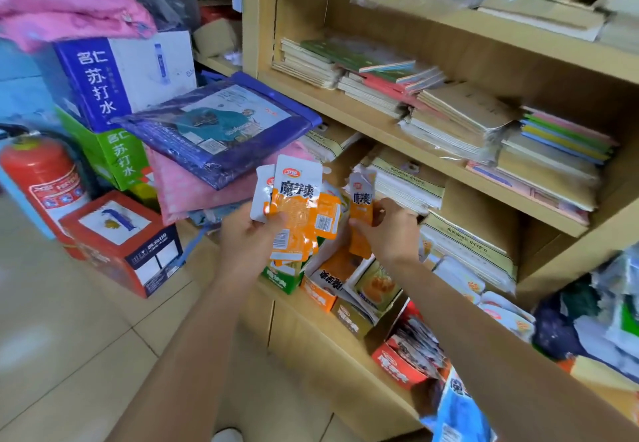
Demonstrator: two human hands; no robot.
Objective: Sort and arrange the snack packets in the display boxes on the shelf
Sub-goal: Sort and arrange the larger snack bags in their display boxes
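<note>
**Snack packets (297, 206) held over the boxes**

They fan from my left hand (247, 234), fingers curled round their lower ends. My right hand (390, 230) pinches a single packet (361, 206) above the orange display box (320, 294). Light, slick and floppy, I judge; sealed edges should grip best.

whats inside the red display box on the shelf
The red display box holds crammed snack packets, their tops sticking out. Its front wall hides their lower parts, so their number cannot be told.
</note>
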